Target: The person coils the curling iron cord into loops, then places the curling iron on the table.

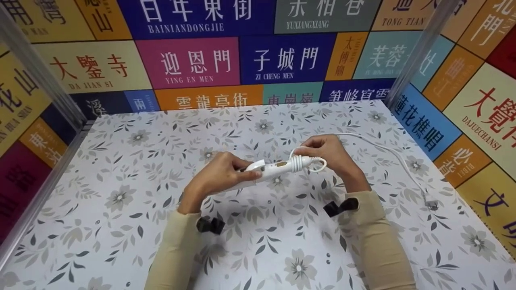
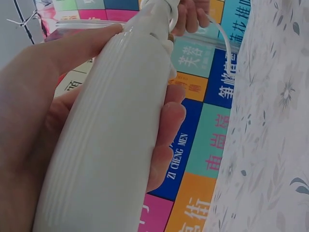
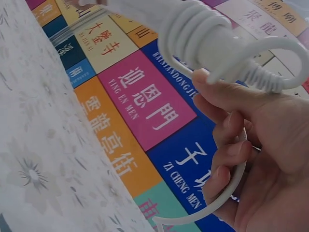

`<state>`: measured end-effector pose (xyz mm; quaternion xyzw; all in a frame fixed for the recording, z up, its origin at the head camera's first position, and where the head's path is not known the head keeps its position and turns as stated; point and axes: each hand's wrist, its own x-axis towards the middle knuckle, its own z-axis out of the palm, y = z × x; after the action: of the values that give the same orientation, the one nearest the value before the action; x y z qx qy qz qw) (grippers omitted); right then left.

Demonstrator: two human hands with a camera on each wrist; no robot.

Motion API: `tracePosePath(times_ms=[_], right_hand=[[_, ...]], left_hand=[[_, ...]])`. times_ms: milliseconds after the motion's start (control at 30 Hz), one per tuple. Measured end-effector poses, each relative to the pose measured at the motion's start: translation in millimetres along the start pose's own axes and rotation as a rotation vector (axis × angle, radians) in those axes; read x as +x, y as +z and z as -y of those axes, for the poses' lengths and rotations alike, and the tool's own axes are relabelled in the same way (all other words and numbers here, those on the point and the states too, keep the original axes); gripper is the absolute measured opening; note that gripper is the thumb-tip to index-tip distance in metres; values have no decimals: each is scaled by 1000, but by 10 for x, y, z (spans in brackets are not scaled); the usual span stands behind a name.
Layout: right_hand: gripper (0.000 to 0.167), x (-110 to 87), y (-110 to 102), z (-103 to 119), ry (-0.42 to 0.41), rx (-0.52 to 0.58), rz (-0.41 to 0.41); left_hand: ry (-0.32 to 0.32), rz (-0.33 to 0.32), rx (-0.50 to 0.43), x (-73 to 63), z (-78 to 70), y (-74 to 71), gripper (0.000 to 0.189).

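Note:
A white curling iron [image 1: 272,170] is held above the table, tilted up toward the right. My left hand [image 1: 223,173] grips its body, the thumb near a raised white lever [image 1: 256,164]. Several turns of white cord [image 3: 193,36] are wound round its handle end, beside a gold-coloured panel [image 1: 281,164]. My right hand [image 1: 324,153] is at that end and pinches the cord, which also runs across its curled fingers in the right wrist view. In the left wrist view the iron's broad ribbed body [image 2: 104,125] hides part of the left palm.
The loose cord [image 1: 387,147] trails over the flower-patterned table [image 1: 161,241] to a plug [image 1: 431,204] at the right. Panels with coloured signs [image 1: 197,60] stand behind the table and along both sides. Black pieces [image 1: 211,225] sit at both cuffs.

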<state>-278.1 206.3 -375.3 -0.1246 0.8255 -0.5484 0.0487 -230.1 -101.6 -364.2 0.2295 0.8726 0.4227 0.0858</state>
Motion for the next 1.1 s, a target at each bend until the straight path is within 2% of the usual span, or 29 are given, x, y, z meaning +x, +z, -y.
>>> tracePosePath(times_ms=[167,267,500,733,867,1100], right_hand=[[28,-29,-15,69,-53,-55,36],[28,-54,16,140,-66,-121,25],[26,-180,110,357,-100,-244,-51],[26,-276,195,507,-153,-338,-62],[26,-288,223,532,-172,-342,-56],[26,-276,256,517,-210,-259,-27]], left_hand=[[5,33,19,-6,3,8,27],[-11,24,49,-1,-8,22,28],[-80,-69,128,33,-35,55,34],[-78,-133,228,58,-33,81,34],[-91,-202,221,54,-34,82,35],[-125,-338,163,64,-53,86,35]])
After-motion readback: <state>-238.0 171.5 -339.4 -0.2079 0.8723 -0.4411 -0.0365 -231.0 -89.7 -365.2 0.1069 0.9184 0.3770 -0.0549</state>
